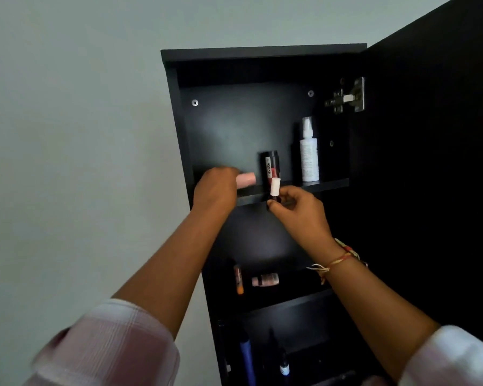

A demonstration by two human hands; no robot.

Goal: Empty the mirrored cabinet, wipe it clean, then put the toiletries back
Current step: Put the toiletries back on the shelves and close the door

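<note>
Both hands are up at the top shelf (328,183) of the open black cabinet (262,52). I see my left hand (216,188) curled round a pink tube (246,179), which is blurred, and my right hand (299,211) pinching a small white-capped bottle (274,188) upright at its fingertips. Just behind that bottle stands a dark tube (271,166), and a white spray bottle (309,151) stands above the right hand. Below both hands, on the next shelf, are an orange-tipped tube (238,280) and a small pink bottle (265,280) on its side.
</note>
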